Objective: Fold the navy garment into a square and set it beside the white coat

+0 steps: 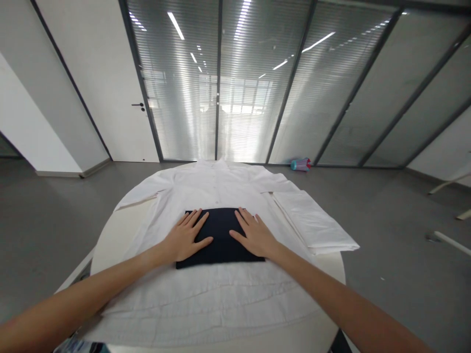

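Left hand (186, 238) and right hand (253, 234) lie flat, fingers spread, gripping nothing, on a folded dark cloth (220, 235). Cloth rests on a white shirt (206, 294) that hides most of the counter (333, 267); shirt hem cut off at frame bottom.

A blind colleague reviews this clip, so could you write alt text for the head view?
Both hands, left hand and right hand, press flat on a folded dark cloth lying on a white shirt spread over a round white table. A folded white cloth lies to the right; glass walls with blinds stand behind.
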Tool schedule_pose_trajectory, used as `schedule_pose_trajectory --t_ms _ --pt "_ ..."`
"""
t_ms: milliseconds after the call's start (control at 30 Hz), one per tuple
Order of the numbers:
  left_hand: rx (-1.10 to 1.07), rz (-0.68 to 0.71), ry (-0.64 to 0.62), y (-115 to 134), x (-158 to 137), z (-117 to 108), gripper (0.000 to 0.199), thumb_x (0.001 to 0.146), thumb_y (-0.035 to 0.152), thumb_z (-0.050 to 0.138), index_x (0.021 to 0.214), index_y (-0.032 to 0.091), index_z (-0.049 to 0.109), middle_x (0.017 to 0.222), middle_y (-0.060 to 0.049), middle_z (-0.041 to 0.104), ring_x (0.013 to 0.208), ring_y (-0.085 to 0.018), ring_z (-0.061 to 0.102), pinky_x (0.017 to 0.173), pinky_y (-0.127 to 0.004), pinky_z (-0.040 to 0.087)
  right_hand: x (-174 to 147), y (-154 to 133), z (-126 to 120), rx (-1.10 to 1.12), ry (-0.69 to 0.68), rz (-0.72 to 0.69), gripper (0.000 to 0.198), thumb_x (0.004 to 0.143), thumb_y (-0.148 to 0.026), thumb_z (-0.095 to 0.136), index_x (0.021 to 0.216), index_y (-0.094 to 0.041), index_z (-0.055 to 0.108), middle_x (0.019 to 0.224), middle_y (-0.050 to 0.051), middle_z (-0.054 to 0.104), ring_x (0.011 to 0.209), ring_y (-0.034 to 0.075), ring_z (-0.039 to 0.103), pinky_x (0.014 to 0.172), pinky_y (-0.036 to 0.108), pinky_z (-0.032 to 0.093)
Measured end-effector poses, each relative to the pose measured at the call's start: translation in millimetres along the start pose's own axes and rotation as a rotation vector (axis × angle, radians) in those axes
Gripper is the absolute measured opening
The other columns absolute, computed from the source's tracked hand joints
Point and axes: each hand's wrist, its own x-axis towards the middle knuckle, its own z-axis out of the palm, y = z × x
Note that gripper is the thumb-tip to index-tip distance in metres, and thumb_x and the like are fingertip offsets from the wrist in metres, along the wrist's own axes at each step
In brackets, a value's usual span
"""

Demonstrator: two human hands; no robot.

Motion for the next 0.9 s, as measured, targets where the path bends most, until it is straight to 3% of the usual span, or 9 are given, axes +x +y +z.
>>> schedule_pose_trajectory --t_ms 167,267,367,500,667,767,900 --pt "-0.085 -0.173 -0.117 -40 -3 -16 0.084 0.091 0.074 0.037 0.153 0.016 0.038 0.153 -0.017 0.044 0.139 -0.034 0.042 0.115 -0.047 0.031 -7 27 -8 0.001 0.033 0.031 0.077 0.098 -0.069 0.026 0.153 -0.016 0.041 0.155 0.014 0.042 0.143 0.030 0.039 0.117 0.047 0.030" --pt "-0.097 -0.363 -0.132 -62 8 -26 0.082 0.084 0.080 0.040 0.137 0.020 0.058 0.135 -0.017 0.056 0.126 -0.039 0.049 0.108 -0.053 0.035 11 29 -21 -0.027 0.086 0.096 0.070 0.099 -0.064 0.030 0.143 -0.015 0.052 0.140 0.016 0.057 0.128 0.033 0.052 0.107 0.047 0.040" --pt "-0.228 -0.410 -0.196 -73 20 -36 0.081 0.071 0.082 0.054 0.123 0.021 0.067 0.122 -0.015 0.058 0.116 -0.037 0.054 0.103 -0.049 0.039 36 30 -33 -0.016 0.006 0.158 0.067 0.095 -0.068 0.041 0.129 -0.015 0.065 0.123 0.019 0.065 0.115 0.037 0.059 0.095 0.047 0.046" --pt "-0.510 -0.400 -0.252 -72 27 -45 0.079 0.060 0.072 0.072 0.116 0.017 0.065 0.105 -0.010 0.059 0.093 -0.027 0.059 0.085 -0.037 0.046 58 38 -39 0.167 -0.173 0.146 0.059 0.084 -0.069 0.060 0.107 -0.016 0.072 0.108 0.017 0.070 0.100 0.032 0.065 0.086 0.038 0.048" --pt "-0.818 -0.356 -0.284 -67 30 -48 0.055 0.059 0.052 0.081 0.096 0.021 0.054 0.080 0.003 0.054 0.077 -0.017 0.053 0.071 -0.029 0.041 65 50 -36 0.390 -0.205 0.196 0.052 0.077 -0.055 0.076 0.108 -0.015 0.063 0.106 0.014 0.068 0.092 0.025 0.064 0.076 0.032 0.047" --pt "-0.990 -0.327 -0.279 -65 31 -49 0.056 0.059 0.038 0.085 0.100 0.023 0.050 0.083 0.004 0.057 0.077 -0.016 0.056 0.073 -0.029 0.043 65 55 -37 0.485 -0.205 0.170 0.051 0.072 -0.050 0.080 0.104 -0.016 0.059 0.102 0.010 0.067 0.090 0.024 0.063 0.074 0.031 0.047" --pt "-1.220 -0.399 -0.168 -54 27 -52 0.078 0.056 0.026 0.089 0.124 0.024 0.051 0.104 -0.002 0.065 0.094 -0.022 0.064 0.086 -0.037 0.049 62 57 -41 0.695 -0.249 0.242 0.062 0.064 -0.043 0.085 0.113 -0.019 0.057 0.100 0.007 0.068 0.092 0.025 0.064 0.079 0.034 0.049"
